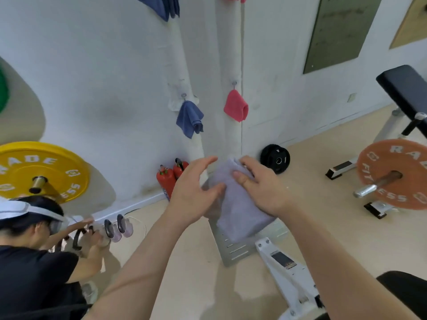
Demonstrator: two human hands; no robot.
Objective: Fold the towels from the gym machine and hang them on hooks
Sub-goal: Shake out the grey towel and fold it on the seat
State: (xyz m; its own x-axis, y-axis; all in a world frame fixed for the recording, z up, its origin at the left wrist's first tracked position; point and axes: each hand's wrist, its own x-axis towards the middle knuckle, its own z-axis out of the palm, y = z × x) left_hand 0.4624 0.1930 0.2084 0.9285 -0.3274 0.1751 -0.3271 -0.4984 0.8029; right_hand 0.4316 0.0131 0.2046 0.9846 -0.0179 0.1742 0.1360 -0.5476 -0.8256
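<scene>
A pale lilac towel [240, 209] hangs folded in front of me, above the metal footplate [233, 252] of a white gym machine. My right hand [261, 185] grips its upper right part, thumb on the front and fingers curled over the top edge. My left hand [196, 188] lies against the towel's left side with fingers spread and relaxed. On the wall, a blue towel [190, 118] and a pink towel [235, 106] each hang from a hook. Another blue towel [161, 5] hangs higher up.
Two red fire extinguishers [169, 179] stand at the wall base. A black weight plate [275, 159] leans against the wall. A yellow plate [41, 172] is at left, an orange plate [392, 174] and black bench [406, 88] at right. A person with a headset [34, 218] crouches lower left.
</scene>
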